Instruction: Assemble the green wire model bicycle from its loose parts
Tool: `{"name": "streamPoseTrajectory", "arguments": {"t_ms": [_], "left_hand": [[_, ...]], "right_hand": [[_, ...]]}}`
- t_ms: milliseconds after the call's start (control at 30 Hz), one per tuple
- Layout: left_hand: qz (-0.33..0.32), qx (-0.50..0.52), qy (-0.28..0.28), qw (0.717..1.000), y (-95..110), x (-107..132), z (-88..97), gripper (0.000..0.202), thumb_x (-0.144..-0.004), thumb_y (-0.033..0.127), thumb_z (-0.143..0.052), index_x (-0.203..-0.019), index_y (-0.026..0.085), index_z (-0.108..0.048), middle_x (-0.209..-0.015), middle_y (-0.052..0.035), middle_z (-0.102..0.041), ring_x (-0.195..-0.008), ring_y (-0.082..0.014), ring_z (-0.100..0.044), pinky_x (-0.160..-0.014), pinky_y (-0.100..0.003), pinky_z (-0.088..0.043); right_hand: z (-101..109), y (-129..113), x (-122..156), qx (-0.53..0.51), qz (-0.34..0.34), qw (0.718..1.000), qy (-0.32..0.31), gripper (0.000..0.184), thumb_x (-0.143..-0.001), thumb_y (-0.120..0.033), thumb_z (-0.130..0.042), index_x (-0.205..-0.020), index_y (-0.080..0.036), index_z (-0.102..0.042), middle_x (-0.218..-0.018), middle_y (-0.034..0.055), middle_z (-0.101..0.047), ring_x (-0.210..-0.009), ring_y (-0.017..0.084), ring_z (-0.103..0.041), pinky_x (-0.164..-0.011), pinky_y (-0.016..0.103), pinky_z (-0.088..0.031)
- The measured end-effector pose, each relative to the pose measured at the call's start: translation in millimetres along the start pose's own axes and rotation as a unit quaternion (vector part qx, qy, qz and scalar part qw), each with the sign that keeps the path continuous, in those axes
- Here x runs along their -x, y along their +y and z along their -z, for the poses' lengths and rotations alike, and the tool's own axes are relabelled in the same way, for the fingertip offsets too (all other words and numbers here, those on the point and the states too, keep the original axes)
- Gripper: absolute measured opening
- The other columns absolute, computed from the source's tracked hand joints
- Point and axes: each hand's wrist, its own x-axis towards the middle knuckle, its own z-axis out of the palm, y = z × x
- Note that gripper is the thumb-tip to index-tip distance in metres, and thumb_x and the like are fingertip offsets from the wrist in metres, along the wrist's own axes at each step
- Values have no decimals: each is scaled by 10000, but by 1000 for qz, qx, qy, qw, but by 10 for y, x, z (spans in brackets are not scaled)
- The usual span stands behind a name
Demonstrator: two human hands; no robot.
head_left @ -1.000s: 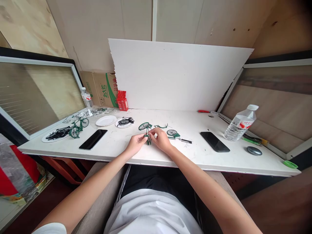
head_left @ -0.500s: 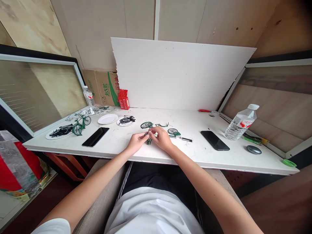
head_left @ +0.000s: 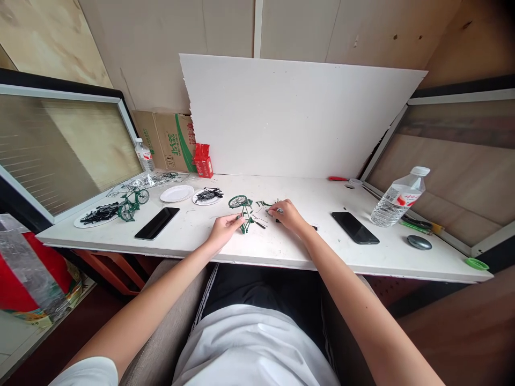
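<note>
Green and slender, a model bicycle frame (head_left: 247, 210) with one spoked wheel (head_left: 237, 201) at its far end is at the centre of the frame, just above the near edge of the white bench (head_left: 314, 195). The left hand (head_left: 223, 232) is at its left side, thumb and fingers pinched on it. The right hand (head_left: 291, 215) is a little to the right, low over the bench, its fingers bent together around something small and greyish; whether they grip it or only touch it, I cannot tell. Between the hands lies a thin dark rod (head_left: 259, 224), and a curved green piece (head_left: 266, 203) lies just beyond the right fingertips.

Farther out, left of centre, a white plate (head_left: 195, 201) carries a heap of black parts (head_left: 211, 194), with another white plate (head_left: 177, 193) beside it. A black phone (head_left: 157, 223) lies nearer, and at the left end a green bicycle (head_left: 134, 203) with two wheels stands next to a plate of black pieces (head_left: 100, 214). On the right of the frame are a second phone (head_left: 354, 227), a clear bottle (head_left: 398, 201) with a white cap, and a grey oval object (head_left: 419, 242). A red box (head_left: 204, 161) and a cardboard carton (head_left: 171, 140) stand at upper left, by a large white board (head_left: 301, 118)
</note>
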Motion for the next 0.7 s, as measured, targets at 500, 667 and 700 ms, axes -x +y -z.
{"name": "streamPoseTrajectory", "arguments": {"t_ms": [500, 667, 700], "left_hand": [[-7, -16, 12, 1000, 6, 18, -1, 489, -819, 558, -833, -1056, 130, -828, -1173, -151, -800, -1126, -302, -709, -1031, -433, -537], [-10, -16, 11, 1000, 1, 12, 2, 475, -826, 561, -825, -1041, 137, -831, -1163, -155, -799, -1118, -302, -708, -1012, -424, -541], [-11, -13, 12, 1000, -9, 6, 3, 479, -827, 557, -826, -1057, 137, -830, -1164, -154, -798, -1114, -299, -710, -1009, -425, -543]], "right_hand": [[-130, -121, 6, 66, 26, 997, 6, 295, -996, -294, -602, -1216, -194, -771, -1192, 145, -745, -1177, 331, -607, -994, 450, -518], [-195, -174, 15, 64, 20, 998, -10, 617, -964, -240, -588, -1568, -222, -463, -1442, 130, -643, -1397, 297, -509, -1129, 475, -456], [-198, -168, 19, 63, 13, 998, -17, 640, -961, -225, -580, -1584, -228, -430, -1452, 131, -636, -1410, 293, -502, -1128, 475, -455]]}}
